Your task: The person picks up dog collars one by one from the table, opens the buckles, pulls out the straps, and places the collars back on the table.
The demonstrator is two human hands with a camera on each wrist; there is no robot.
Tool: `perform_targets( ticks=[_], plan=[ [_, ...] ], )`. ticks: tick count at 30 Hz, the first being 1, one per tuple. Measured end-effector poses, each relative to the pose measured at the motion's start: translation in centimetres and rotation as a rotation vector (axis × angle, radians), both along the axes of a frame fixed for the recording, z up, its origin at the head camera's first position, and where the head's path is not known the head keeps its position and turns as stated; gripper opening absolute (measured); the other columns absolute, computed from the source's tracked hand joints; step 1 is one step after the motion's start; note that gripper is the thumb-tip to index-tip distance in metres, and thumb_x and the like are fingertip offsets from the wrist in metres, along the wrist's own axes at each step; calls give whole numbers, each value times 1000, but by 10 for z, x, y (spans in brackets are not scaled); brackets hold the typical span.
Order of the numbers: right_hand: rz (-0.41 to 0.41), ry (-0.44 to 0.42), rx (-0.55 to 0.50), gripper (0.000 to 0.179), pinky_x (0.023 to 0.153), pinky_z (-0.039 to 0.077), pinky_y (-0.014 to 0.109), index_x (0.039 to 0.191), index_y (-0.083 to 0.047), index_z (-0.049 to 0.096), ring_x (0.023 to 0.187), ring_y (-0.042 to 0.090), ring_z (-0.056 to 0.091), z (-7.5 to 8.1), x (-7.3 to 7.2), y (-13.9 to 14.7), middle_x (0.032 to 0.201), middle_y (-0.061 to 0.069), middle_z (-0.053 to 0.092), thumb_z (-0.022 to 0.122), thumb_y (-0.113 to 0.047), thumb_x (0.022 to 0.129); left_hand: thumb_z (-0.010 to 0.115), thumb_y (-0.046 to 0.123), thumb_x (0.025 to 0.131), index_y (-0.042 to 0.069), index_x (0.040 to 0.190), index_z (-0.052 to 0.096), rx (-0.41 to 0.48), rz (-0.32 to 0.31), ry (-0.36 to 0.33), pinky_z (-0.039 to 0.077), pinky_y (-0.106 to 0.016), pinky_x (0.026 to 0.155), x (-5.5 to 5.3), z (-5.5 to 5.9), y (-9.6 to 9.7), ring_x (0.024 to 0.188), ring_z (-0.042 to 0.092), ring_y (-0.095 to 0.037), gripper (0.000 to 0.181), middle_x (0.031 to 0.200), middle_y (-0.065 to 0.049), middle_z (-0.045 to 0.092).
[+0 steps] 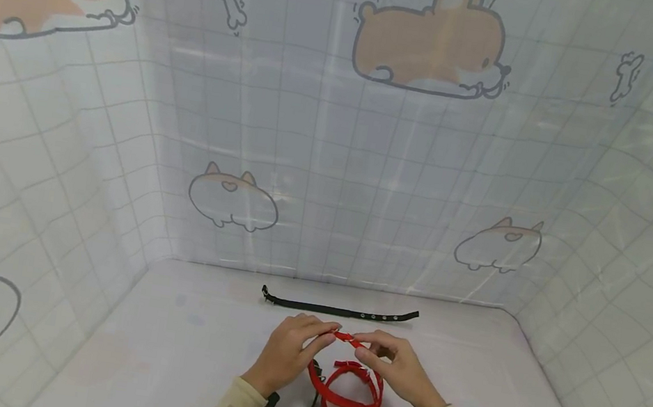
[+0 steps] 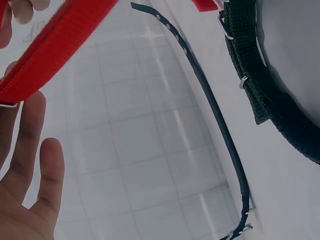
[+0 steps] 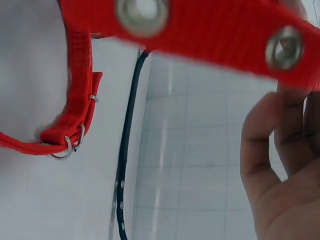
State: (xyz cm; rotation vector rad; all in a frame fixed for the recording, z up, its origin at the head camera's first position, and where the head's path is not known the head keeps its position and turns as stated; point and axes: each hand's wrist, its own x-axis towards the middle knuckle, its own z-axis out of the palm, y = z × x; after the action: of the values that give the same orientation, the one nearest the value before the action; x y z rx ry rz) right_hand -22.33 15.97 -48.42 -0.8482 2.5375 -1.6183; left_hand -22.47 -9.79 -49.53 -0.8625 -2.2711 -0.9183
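Observation:
Between them, my left hand [image 1: 287, 351] and right hand [image 1: 401, 371] pinch the two ends of a red webbing collar [image 1: 338, 400], whose band hangs in a loop below the fingers. Metal eyelets [image 3: 285, 47] line the end at my right hand in the right wrist view. At the left hand, a bit of metal [image 2: 9, 105] shows on the strap. Below lies a second red collar [image 3: 79, 97], buckled into a ring, with a D-ring by its buckle. Left of it is a dark green collar [image 2: 262, 85], also closed in a ring.
Behind the hands a dark collar [image 1: 323, 309] lies stretched out, with its buckle to the left and eyelets to the right. The white table [image 1: 176, 322] is walled at the back and both sides by a sheet [image 1: 370, 168] printed with cartoon dogs.

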Motion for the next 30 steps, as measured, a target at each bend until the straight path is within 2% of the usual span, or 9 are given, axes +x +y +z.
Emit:
perform_targets(
  ticks=[5,13,20,25,27,30],
  plan=[
    [28,-10,4,28,78,54,31,127,-20,72,89,18,64,-1,0,1,103,-3,69,67,-22,100,64,34,101,21,125,73,11,-1,6,53,-38,90,0,0,-1,99,62,-6,29,106,15,71],
    [65,-5,-1,32,65,56,36,133,-16,68,79,16,61,-9,0,4,91,4,64,62,-18,102,67,29,99,23,127,72,23,-35,26,54,-36,88,2,0,-2,98,63,-4,29,105,17,71],
    [126,44,3,33,65,55,32,136,-16,67,78,14,58,-7,1,4,87,5,61,60,-17,103,66,31,99,21,126,73,23,-53,0,53,-34,87,4,-2,-4,97,62,-4,29,106,17,70],
    [66,5,-39,26,64,55,32,126,-16,70,76,19,65,-5,3,2,91,6,67,64,-19,102,67,31,99,21,125,74,20,-49,14,53,-32,84,5,-1,-2,95,61,-4,29,104,16,70],
    [14,3,-50,21,65,55,31,121,-15,70,76,23,67,-4,4,-2,91,5,69,66,-18,100,67,32,98,20,124,74,14,-45,17,52,-30,82,6,0,0,94,61,-4,29,103,16,70],
    [-60,22,-43,16,70,56,31,112,-18,71,79,22,68,-1,5,-7,91,0,71,72,-24,97,69,32,98,20,123,75,1,-34,17,51,-28,80,7,1,3,91,60,-4,29,101,16,71]
  ],
)
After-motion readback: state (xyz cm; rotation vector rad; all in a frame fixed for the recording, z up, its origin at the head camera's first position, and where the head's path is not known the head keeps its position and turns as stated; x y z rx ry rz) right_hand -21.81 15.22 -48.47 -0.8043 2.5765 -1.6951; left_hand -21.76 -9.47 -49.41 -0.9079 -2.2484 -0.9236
